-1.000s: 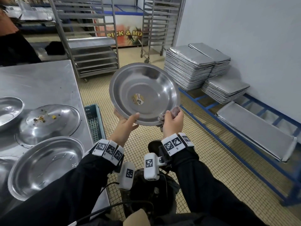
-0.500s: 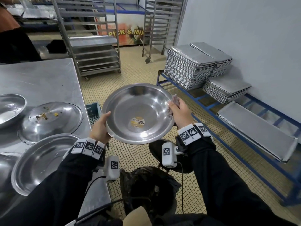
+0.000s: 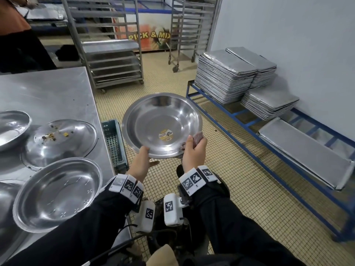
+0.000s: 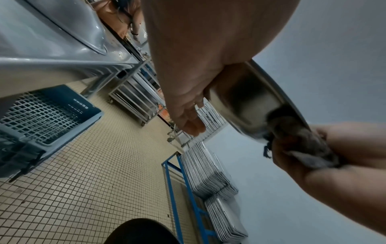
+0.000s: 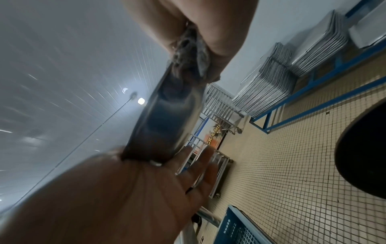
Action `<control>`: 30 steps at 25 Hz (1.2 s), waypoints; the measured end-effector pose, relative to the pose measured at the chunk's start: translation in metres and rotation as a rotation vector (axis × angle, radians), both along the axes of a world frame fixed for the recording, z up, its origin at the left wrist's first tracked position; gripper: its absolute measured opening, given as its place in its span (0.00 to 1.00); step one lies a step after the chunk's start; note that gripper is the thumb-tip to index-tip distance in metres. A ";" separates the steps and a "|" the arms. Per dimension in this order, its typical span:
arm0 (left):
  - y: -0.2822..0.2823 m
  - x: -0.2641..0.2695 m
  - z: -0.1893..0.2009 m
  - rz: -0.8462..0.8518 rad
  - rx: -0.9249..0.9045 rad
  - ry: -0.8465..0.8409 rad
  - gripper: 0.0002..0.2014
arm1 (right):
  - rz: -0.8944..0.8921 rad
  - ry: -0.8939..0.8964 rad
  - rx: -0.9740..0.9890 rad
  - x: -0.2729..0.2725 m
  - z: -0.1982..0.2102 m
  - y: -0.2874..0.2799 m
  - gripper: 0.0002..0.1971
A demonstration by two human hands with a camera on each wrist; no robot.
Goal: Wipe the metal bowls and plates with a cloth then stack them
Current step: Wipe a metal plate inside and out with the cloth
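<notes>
The person stood beside the steel table [image 3: 57, 89] and held a round, shallow stainless-steel bowl [image 3: 162, 124] out over the tiled floor, tilted so its hollow faced them; a small yellow-and-white sticker [image 3: 165, 135] sat near the bottom of it. The left hand [image 3: 141, 163] took the near rim from below, thumb hooked over the edge and the fingers [image 5: 200, 166] lying nearly straight against the underside. The right hand [image 3: 194, 152] was closed round a crumpled grey-pink cloth [image 3: 197, 137], pinching it over the bowl's near right rim, thumb on the inside and the wad pressed to the outside wall.

On the table to the left lay more metal dishes: an upright wide bowl [image 3: 57, 192] nearest, then an upturned one [image 3: 61, 141] with crumbs of food on its base, and another upright bowl [image 3: 11, 127] at the table's left edge. A blue plastic crate [image 3: 115, 143] stood on the floor against the table. Stacks of metal baking trays [image 3: 224, 77] rested on a blue rack [image 3: 240, 120] by the wall.
</notes>
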State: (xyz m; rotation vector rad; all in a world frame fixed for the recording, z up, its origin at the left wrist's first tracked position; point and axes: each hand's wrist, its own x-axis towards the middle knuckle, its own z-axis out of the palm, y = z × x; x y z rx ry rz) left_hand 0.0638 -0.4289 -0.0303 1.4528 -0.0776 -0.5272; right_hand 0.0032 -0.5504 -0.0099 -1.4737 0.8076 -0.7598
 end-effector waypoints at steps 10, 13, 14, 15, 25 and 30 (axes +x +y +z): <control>0.030 0.030 0.019 -0.211 -0.240 -0.021 0.37 | 0.084 0.142 -0.067 -0.014 0.037 -0.066 0.05; 0.035 0.037 0.032 -0.303 -0.350 0.076 0.33 | 0.278 0.296 -0.128 -0.020 0.044 -0.090 0.06; 0.035 0.037 0.033 -0.301 -0.351 0.089 0.32 | 0.328 0.328 -0.127 -0.021 0.044 -0.093 0.06; 0.033 0.038 0.034 -0.287 -0.320 0.091 0.29 | 0.361 0.343 -0.121 -0.022 0.044 -0.095 0.06; -0.015 0.007 0.033 -0.001 -0.240 0.118 0.12 | -0.016 0.148 -0.046 -0.013 0.036 -0.055 0.07; -0.025 -0.004 0.037 -0.058 -0.149 0.060 0.14 | -0.044 0.080 0.037 -0.007 0.027 -0.034 0.14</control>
